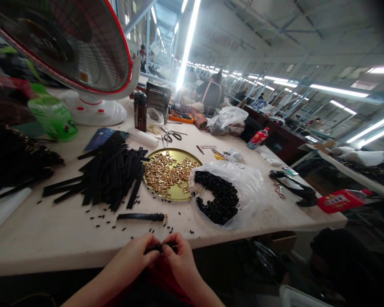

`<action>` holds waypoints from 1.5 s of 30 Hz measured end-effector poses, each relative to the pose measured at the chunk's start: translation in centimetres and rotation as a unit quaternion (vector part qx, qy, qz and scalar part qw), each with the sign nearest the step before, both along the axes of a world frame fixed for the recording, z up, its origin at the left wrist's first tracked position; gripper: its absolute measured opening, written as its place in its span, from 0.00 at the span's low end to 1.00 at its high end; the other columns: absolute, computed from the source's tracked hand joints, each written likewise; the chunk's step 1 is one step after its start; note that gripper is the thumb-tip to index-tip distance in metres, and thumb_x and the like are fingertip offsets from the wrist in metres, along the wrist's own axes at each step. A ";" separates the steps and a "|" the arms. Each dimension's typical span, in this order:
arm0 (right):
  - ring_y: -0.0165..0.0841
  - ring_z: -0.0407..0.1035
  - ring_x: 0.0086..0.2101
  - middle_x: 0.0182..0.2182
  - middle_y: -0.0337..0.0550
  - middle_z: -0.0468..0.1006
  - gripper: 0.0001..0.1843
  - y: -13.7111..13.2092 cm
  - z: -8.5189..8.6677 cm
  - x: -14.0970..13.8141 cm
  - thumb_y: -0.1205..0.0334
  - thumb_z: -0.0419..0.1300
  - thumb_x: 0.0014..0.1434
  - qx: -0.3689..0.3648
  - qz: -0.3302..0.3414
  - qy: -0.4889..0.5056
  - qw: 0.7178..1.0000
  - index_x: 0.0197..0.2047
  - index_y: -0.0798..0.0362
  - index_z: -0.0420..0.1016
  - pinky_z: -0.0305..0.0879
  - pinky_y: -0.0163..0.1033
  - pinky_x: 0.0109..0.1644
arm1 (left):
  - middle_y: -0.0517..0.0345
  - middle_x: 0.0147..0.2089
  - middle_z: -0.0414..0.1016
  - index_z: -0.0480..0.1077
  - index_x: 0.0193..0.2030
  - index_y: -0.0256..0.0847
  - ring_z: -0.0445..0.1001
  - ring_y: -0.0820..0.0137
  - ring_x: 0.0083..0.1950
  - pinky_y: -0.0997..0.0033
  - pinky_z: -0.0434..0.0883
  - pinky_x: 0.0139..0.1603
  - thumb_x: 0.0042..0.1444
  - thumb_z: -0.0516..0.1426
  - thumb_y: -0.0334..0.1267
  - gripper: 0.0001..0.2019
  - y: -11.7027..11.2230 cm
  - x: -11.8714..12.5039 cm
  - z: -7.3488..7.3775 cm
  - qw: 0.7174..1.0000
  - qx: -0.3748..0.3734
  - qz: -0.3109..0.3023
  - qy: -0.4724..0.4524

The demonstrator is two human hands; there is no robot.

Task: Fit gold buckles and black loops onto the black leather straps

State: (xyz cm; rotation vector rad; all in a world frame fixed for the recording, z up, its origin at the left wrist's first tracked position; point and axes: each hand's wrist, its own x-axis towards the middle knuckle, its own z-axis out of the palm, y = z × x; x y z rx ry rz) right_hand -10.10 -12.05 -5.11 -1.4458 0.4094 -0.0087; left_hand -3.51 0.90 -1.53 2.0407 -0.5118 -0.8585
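Observation:
My left hand (146, 251) and my right hand (178, 252) meet at the table's front edge, both pinching a black strap (160, 247). A golden glint shows by my right fingers; most of the strap is hidden. Just beyond lies another black strap with a gold buckle (142, 217), amid small black bits. Behind it a round gold tray (179, 197) bears many gold buckles (161, 172). A pile of flat black strips (110, 170) lies to its left. On its right, an opened clear plastic bag (248, 183) holds many small black loops (222, 200).
A large fan (92, 111) stands at the back left near a green pouch (53, 113). Scissors (173, 135) lie behind the tray. Red bottles (258, 138) and a black tape dispenser-like object (292, 187) are at right. People sit farther back.

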 end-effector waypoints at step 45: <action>0.24 0.52 0.17 0.16 0.31 0.59 0.18 -4.3 1.2 8.0 0.47 0.57 0.50 -0.070 -0.080 -0.132 0.986 0.24 0.54 0.64 0.49 0.31 0.20 | 0.46 0.47 0.73 0.68 0.47 0.37 0.72 0.57 0.47 0.59 0.67 0.48 0.53 0.44 0.28 0.18 1.0 6.8 -1.4 0.877 0.111 -0.028 -0.467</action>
